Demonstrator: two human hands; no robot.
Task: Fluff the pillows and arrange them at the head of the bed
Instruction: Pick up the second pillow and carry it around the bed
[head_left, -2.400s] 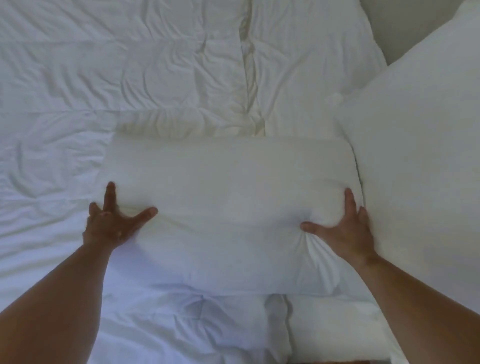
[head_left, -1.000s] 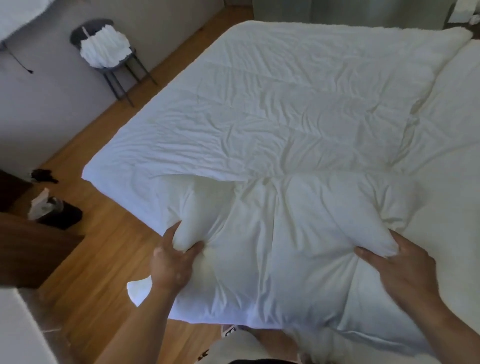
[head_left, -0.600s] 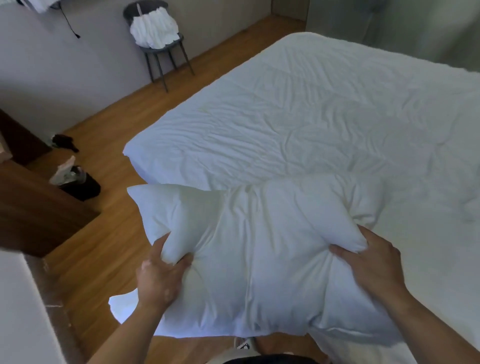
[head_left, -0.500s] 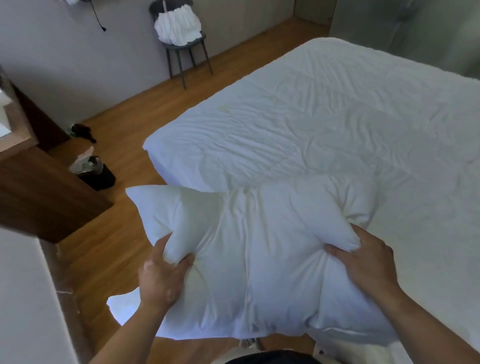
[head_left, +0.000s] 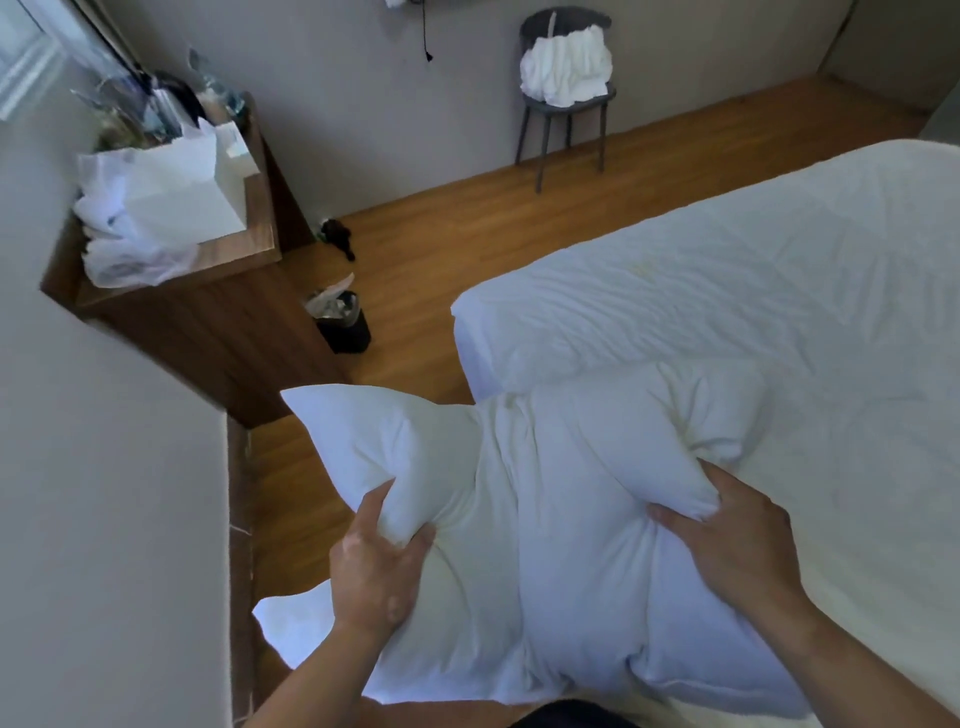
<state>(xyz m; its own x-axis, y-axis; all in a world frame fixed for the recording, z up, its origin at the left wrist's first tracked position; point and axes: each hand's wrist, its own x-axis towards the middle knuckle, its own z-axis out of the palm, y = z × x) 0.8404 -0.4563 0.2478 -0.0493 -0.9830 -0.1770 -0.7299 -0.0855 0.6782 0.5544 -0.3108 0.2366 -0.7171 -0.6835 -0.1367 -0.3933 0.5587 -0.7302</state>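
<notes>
Both hands, left (head_left: 375, 570) and right (head_left: 730, 545), clenched the pillow (head_left: 540, 525); squeezing inward evenly, then releasing, would have plumped it best.

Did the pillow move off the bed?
Yes. The pillow, flat on the bed before, is now lifted in both hands and partly past the bed's left edge, over the floor.

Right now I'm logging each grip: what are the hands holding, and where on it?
Both hold the white pillow: left hand pinches its left side, right hand its right side.
</notes>
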